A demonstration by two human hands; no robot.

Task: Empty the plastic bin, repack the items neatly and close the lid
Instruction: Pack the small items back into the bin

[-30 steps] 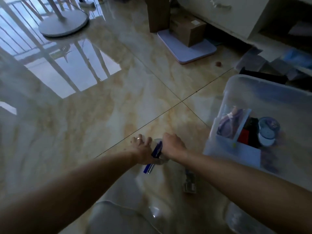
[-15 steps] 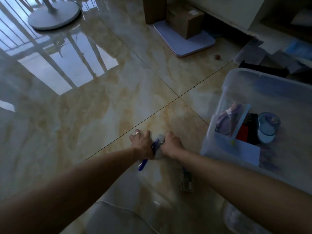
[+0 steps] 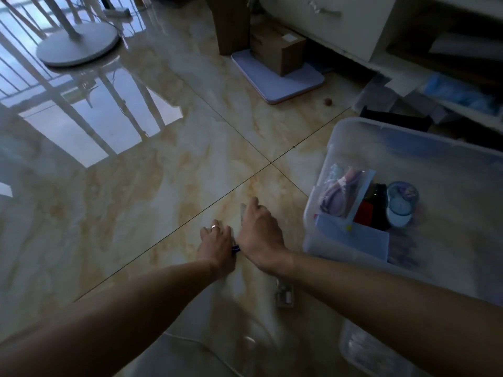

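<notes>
Reaching down to the tiled floor, both hands are meeting over a small clear packet with a blue pen-like item inside. Half a second ago more of the blue length was showing below the left hand; now only a short blue tip is peeking out between the wrists, and the right hand is sitting higher, its fingers curled over a pale clear edge. The left hand, a ring on one finger, is lying over the packet with its fingers bent down onto it. This is looking like setting the packet down or straightening it on the floor, which would put the work in the emptying stage.

The plastic bin is standing just to the right of the hands, lid off, and is holding several things: a clear pouch of purple goggles, a pale blue box, a red-and-black item and a round blue container. So the emptying is far from finished.

Much is staying hidden. The hands are covering nearly all of the packet, so exactly what each finger is pinching is not showing. A small clear item is lying on the floor under the right forearm, too blurred to name. A clear curved edge at the bottom may be the lid, but it is cut off. The dim light is blurring the bin's far contents.
</notes>
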